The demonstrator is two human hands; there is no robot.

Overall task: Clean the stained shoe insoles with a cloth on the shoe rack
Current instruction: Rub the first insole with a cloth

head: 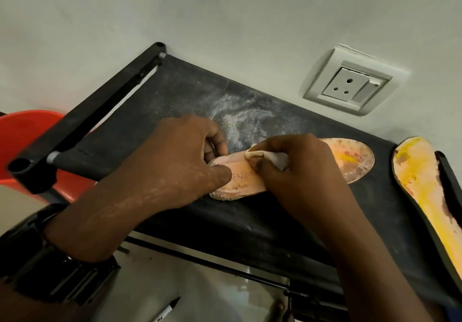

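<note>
On the shoe rack, the left hand grips the heel end of the stained insole. At its 3 o'clock, the right hand pinches a white cloth against that insole. A second insole lies farther toward 3 o'clock.

The shoe rack has a black fabric shelf smudged with cloudy white powder near its middle, and a black frame with grey joints. At the rack's middle, the insole is pale orange, mottled with whitish scuffs and brown specks, with a yellow blotch at its toe and faint printed lettering. On it, the cloth is off-white. At the rack's right end, the second insole is smeared yellow over peach, with dark brown patches and a black edge. Behind the rack, the wall is greyish white and the socket plate white. Left of the rack, a plastic item is orange-red.
</note>
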